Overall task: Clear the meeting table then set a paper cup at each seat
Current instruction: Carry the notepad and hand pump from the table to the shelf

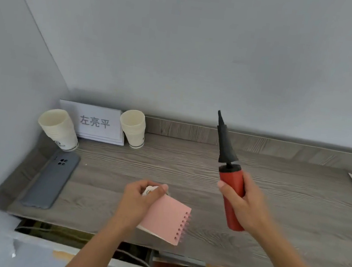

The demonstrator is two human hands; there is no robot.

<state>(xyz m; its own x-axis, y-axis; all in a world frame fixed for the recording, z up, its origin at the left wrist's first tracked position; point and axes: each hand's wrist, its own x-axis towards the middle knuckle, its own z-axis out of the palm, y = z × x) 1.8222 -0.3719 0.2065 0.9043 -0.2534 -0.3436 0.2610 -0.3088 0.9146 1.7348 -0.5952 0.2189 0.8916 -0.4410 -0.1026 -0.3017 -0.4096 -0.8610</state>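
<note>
Nearest, the left hand pinches a pink spiral notebook plus a small white item, lifted over the table — the right hand is wrapped around a red hand pump, nozzle up. Two paper cup stacks flank a name card at the back left, a grey phone near them

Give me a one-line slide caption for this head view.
Clearing the table: right hand lifts a red pump, left hand grips a pink notebook; cup stacks wait behind.
</note>
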